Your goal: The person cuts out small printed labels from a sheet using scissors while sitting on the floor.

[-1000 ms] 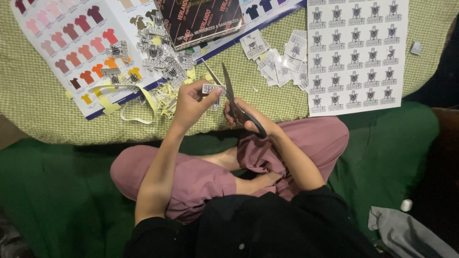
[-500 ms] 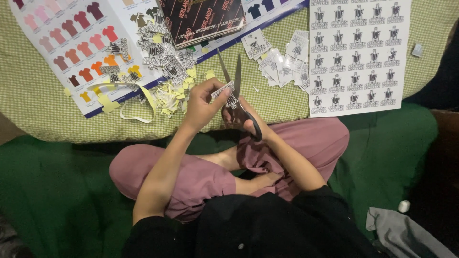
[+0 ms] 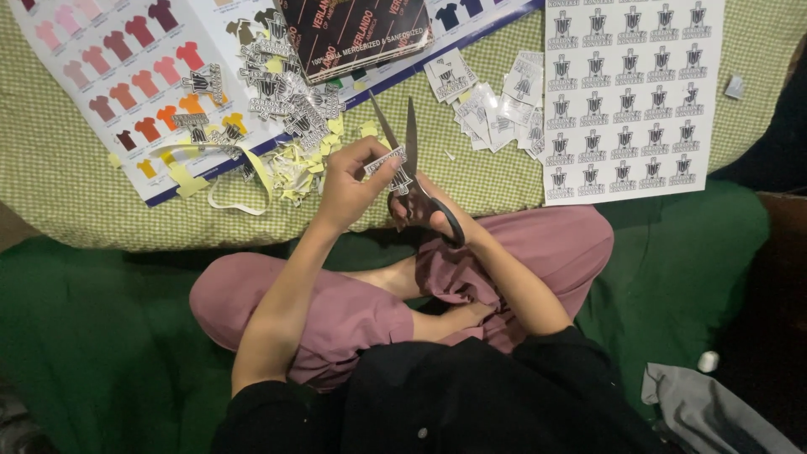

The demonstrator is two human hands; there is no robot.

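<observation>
My left hand (image 3: 349,185) pinches a small printed sticker piece (image 3: 388,162) between thumb and fingers. My right hand (image 3: 420,206) grips the black handles of a pair of scissors (image 3: 406,160), blades parted and pointing away from me, with the sticker piece between them. Both hands hover over the front edge of a green checked cloth (image 3: 67,185), above my crossed legs in pink trousers (image 3: 353,311).
A white sheet of uncut stickers (image 3: 632,92) lies to the right. Cut stickers (image 3: 496,105) are piled behind the scissors. Further left sit a heap of cut-outs and yellow backing scraps (image 3: 286,109), a colour chart of small shirts (image 3: 126,76) and a dark booklet (image 3: 353,34).
The scissor blades have opened wider around the sticker piece, and both hands have shifted slightly up and to the right.
</observation>
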